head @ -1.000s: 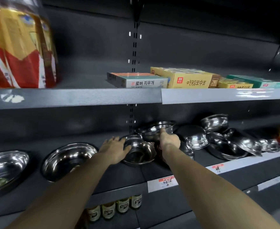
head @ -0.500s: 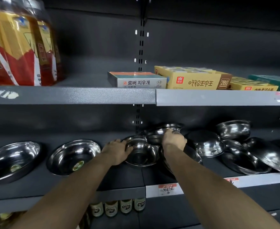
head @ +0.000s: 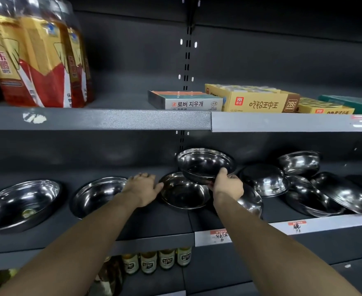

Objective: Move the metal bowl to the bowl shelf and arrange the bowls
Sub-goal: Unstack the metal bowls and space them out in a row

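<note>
**Two hands sorting steel bowls on a shop shelf**

Seen from a head-worn camera, two bare forearms reach into a dark grey bowl shelf. The right hand pinches the near rim of a metal bowl, thumb on top and fingers curled beneath, and holds it raised and tilted toward the viewer, clear of the shelf. Gripping at the rim probably leaves the bowl's base free to drop into another bowl.

Directly below it, at its 7 o'clock, a second bowl sits upright on the shelf. The left hand rests at that bowl's 9 o'clock edge, fingers loosely together and slightly bent, thumb touching the rim, apparently steadying it so it does not slide while the raised bowl is nested.

At 9 o'clock from the left hand, a wide bowl and, further left, another large bowl sit apart and upright. At 3 o'clock from the right hand, a jumbled cluster of bowls leans and overlaps, some tipped over, still to be tidied. Boxes lie on the shelf above.
</note>
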{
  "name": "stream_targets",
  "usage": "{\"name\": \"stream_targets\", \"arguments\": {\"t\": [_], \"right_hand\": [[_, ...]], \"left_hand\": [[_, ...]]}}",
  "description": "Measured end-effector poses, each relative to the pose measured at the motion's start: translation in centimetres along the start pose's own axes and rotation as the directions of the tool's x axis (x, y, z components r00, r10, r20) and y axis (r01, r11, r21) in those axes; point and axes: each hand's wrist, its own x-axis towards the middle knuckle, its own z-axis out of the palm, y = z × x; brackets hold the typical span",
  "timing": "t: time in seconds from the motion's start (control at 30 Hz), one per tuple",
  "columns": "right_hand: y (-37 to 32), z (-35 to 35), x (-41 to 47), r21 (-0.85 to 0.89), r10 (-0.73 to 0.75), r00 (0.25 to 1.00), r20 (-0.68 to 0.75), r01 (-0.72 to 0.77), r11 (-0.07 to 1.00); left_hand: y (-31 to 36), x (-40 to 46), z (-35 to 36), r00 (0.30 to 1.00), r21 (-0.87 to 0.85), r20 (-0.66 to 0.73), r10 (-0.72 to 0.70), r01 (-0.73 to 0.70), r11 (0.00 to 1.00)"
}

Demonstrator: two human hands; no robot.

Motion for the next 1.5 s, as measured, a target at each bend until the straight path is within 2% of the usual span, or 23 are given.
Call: {"name": "stream_targets", "arguments": {"t": [0.1, 0.33, 0.53, 0.83, 1.17, 1.5], "right_hand": [[0.3, 0.2, -0.5, -0.012, 0.004, 0.998, 0.063, -0.003, 1.000], [1.3, 2.6, -3.7, 0.031, 0.134, 0.938, 0.319, -0.151, 0.988], [1.6, 5.6, -7.3, 0.039, 0.184, 0.889, 0.420, -0.220, 0.975], [1.5, 10.4, -11.0, -0.004, 0.154, 0.791, 0.591, -0.189, 0.982], [2.1, 14.0, -14.8, -0.035, 0.138, 0.708, 0.693, -0.157, 0.987], [4.0, 15.3, -15.8, -0.153, 0.134, 0.735, 0.665, -0.042, 0.987]], "left_hand": [[-1.8, -0.7, -0.5, 0.999, 0.004, -0.017, -0.038, 0.038, 0.999], [-7.7, -3.3, -1.1, 0.985, 0.005, -0.036, -0.171, 0.171, 0.985], [-13.1, -5.7, -1.3, 0.959, -0.011, -0.031, -0.283, 0.282, 0.959], [-17.4, -8.6, -2.1, 0.934, -0.061, -0.021, -0.357, 0.355, 0.933], [-19.8, -9.8, -2.3, 0.923, -0.045, -0.026, -0.384, 0.383, 0.923], [-19.6, -10.1, -1.9, 0.933, -0.012, -0.005, -0.360, 0.360, 0.933]]}}
